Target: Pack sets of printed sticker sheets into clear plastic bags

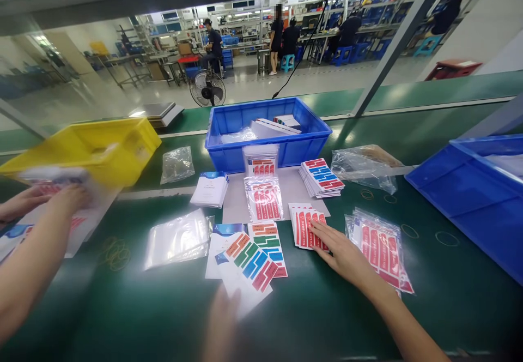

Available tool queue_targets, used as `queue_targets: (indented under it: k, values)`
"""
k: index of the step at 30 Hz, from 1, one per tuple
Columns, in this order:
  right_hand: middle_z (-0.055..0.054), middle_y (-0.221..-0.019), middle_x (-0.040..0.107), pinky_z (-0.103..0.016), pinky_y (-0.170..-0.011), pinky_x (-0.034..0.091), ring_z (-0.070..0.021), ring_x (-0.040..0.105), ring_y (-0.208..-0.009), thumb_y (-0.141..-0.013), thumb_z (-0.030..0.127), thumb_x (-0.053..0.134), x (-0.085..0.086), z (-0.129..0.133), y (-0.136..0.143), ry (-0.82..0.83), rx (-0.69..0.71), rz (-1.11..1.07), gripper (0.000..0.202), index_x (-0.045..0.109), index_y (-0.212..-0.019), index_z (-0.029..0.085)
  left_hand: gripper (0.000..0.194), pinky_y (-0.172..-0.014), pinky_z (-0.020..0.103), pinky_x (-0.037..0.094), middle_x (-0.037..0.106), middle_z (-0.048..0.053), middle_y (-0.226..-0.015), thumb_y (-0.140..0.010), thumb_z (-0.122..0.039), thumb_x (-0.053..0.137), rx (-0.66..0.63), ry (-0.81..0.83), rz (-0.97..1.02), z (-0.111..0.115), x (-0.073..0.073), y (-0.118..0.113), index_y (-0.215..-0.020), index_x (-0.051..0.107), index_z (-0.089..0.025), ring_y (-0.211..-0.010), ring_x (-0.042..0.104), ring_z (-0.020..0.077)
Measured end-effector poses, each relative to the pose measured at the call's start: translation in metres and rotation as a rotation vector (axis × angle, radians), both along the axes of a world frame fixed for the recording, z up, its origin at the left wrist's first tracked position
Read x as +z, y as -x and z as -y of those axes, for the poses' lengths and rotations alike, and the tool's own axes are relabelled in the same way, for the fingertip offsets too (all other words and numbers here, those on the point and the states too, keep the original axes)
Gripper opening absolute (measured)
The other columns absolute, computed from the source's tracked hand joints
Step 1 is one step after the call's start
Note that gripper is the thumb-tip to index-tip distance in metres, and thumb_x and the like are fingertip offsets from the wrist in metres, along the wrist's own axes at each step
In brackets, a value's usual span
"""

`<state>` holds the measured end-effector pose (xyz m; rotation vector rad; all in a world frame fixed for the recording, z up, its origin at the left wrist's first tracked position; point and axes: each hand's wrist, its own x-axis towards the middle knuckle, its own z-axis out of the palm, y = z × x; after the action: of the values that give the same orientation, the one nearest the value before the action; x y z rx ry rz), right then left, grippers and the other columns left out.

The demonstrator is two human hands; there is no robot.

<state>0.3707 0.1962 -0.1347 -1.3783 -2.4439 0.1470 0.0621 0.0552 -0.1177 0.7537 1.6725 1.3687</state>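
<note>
My left hand (224, 313), blurred by motion, grips the lower left corner of a sticker sheet (252, 261) with orange, green, blue and red strips and white paper under it. These overlap a blue-and-white booklet (218, 258) and another coloured sticker sheet (278, 250) on the table. My right hand (341, 247) lies with outstretched fingers on a fanned stack of red label sheets (302, 225), thumb apart near its lower edge. Left of centre rest clear plastic bags (177, 239). A bagged red label set (265, 198) lies behind the sheets; more filled bags (379, 250) lie at the right.
A blue bin (267, 152) stands at the back, a yellow bin (134, 149) left, another blue bin (469, 187) right. Booklets (210, 190) and blue-red sticker sheets (322, 178) form stacks. A co-worker's hands (67, 201) handle packets at the left. Rubber bands (114, 254) lie about.
</note>
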Motion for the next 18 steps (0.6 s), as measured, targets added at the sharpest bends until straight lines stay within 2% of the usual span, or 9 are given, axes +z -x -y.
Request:
queue_targets:
  k: [5,7,10,15,18]
  values:
    - [-0.02,-0.147,0.047,-0.056,-0.109,0.039,-0.0357,0.044,-0.135,-0.093,0.047,0.049,0.008,-0.027,-0.008,0.063,-0.144,-0.049,0.058,0.048,-0.139,0.012,0.019,-0.077,0.031,0.059,0.079,-0.007,-0.085,-0.08,-0.021,0.068,-0.024,-0.028,-0.077,-0.001,0.0,0.002,-0.092,0.077,-0.032,-0.112,0.064,0.0262]
    - [-0.022,-0.146,0.048,-0.056,-0.107,0.042,-0.0373,0.044,-0.134,-0.089,0.054,0.052,0.011,-0.039,-0.011,0.113,-0.194,-0.056,0.067,0.047,-0.14,0.01,0.017,-0.079,0.033,0.059,0.079,-0.008,-0.083,-0.081,-0.023,0.068,-0.03,-0.026,-0.019,-0.001,-0.003,0.0,-0.092,0.077,-0.033,-0.113,0.063,0.0271]
    - [-0.021,-0.139,0.056,-0.052,-0.103,0.046,-0.038,0.051,-0.129,-0.081,0.06,0.061,0.017,-0.051,-0.013,0.189,-0.228,-0.062,0.071,0.056,-0.133,0.012,0.019,-0.083,0.037,0.059,0.079,-0.008,-0.085,-0.082,-0.03,0.067,0.0,-0.001,0.123,0.0,-0.011,-0.007,-0.099,0.075,-0.036,-0.114,0.062,0.0287]
    - [-0.016,-0.13,0.064,-0.048,-0.101,0.047,-0.0349,0.057,-0.122,-0.079,0.057,0.062,0.026,-0.051,-0.009,0.225,-0.289,-0.108,0.06,0.063,-0.121,0.015,0.036,-0.09,0.043,0.058,0.079,0.0,-0.091,-0.081,-0.039,0.069,0.041,0.06,0.253,0.002,-0.019,-0.016,-0.117,0.069,-0.033,-0.113,0.063,0.0333]
    - [-0.012,-0.116,0.072,-0.043,-0.086,0.053,-0.0317,0.066,-0.107,-0.083,0.054,0.057,0.029,-0.05,-0.008,0.228,-0.365,-0.156,0.043,0.065,-0.107,0.019,0.039,-0.087,0.043,0.059,0.079,-0.004,-0.091,-0.082,-0.038,0.067,0.018,0.044,0.239,0.002,-0.02,-0.015,-0.121,0.066,-0.036,-0.116,0.06,0.0337]
